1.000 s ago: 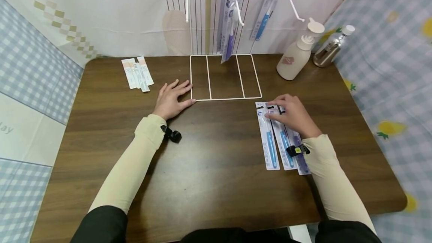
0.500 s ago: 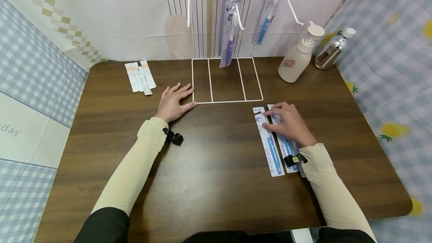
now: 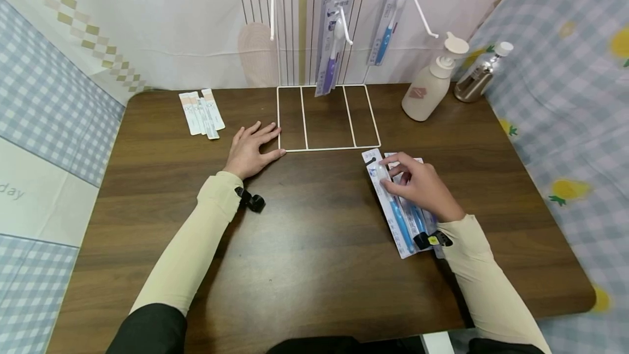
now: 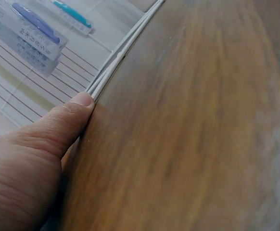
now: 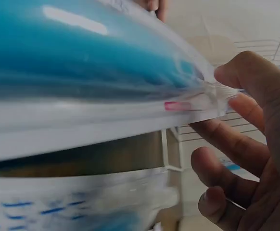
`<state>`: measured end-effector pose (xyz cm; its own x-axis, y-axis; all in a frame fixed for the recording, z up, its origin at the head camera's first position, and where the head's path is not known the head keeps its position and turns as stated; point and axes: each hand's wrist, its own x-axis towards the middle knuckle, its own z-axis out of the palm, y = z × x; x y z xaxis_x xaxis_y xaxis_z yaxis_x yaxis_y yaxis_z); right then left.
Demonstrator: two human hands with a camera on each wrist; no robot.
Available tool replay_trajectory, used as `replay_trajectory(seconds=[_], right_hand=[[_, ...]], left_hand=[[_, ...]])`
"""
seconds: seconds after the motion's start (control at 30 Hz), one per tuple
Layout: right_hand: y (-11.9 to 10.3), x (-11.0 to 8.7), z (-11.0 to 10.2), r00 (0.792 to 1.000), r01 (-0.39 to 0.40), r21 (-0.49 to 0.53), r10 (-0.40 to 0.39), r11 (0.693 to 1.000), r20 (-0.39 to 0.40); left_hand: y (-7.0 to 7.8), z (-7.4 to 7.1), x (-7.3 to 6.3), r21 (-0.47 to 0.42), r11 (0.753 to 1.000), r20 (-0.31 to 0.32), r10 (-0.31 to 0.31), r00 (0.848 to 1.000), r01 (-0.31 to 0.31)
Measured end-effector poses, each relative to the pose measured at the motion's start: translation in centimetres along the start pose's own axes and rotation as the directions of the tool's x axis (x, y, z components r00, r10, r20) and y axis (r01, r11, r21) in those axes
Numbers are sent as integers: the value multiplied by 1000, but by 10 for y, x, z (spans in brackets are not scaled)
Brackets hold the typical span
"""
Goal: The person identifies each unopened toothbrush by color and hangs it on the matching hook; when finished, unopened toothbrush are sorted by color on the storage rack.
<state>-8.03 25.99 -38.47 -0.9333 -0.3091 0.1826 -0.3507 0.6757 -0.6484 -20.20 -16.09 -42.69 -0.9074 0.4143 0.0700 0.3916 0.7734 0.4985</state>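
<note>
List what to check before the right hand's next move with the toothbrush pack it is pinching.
Assuming the pack will probably be hung up:
1. Grip: ok; the right hand pinches the toothbrush pack near its head end.
2. Hang slot uncovered: ok.
3. Pack free of the neighbouring pack: cannot tell; the right wrist view shows a gap, but contact elsewhere is unclear.
4. Left hand at the wire rack: ok; it touches the base's left side.
5. Left hook bare: ok.
6. Pack raised to hook height: not ok; it is low, by the table.
</note>
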Motion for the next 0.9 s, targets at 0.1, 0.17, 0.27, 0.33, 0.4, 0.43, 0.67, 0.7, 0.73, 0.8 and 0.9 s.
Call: replay_trajectory(seconds=[0.1,0.17,0.27,0.33,0.4,0.43,0.67,0.7,0.73,0.8,0.9], right_hand=[[-10,3,-11,998,48,14,-48,999,-46],[-17,6,-20,990,99,9,-97,995,-100],[-27,13,-35,962,173,-4,-170,985,-215],[-33,19,-46,933,198,-19,-194,980,-304],[-39,25,-59,898,203,-38,-202,978,-391],[-43,29,-65,881,198,-38,-195,979,-432],[-69,51,-95,768,189,25,-132,982,-627],[-71,54,-97,757,189,29,-126,982,-641],[-73,57,-99,747,188,30,-123,982,-654],[-73,63,-102,737,181,24,-119,983,-665],[-69,72,-104,739,173,8,-124,985,-662]], left_hand=[[-2,1,1,5,1000,-7,9,1000,-9],[-4,1,1,7,1000,-14,17,1000,-17],[-5,2,2,7,1000,-19,21,1000,-21],[-6,3,2,4,1000,-18,20,1000,-20],[-6,3,2,2,1000,-16,18,1000,-18],[-5,2,2,3,1000,-15,17,1000,-17],[-3,1,0,-3,1000,-10,16,1000,-16],[-3,1,0,-1,1000,-9,16,1000,-16],[-3,0,0,0,1000,-8,16,1000,-16],[-3,0,0,1,1000,-7,17,1000,-17],[-4,1,0,5,1000,-9,18,1000,-17]])
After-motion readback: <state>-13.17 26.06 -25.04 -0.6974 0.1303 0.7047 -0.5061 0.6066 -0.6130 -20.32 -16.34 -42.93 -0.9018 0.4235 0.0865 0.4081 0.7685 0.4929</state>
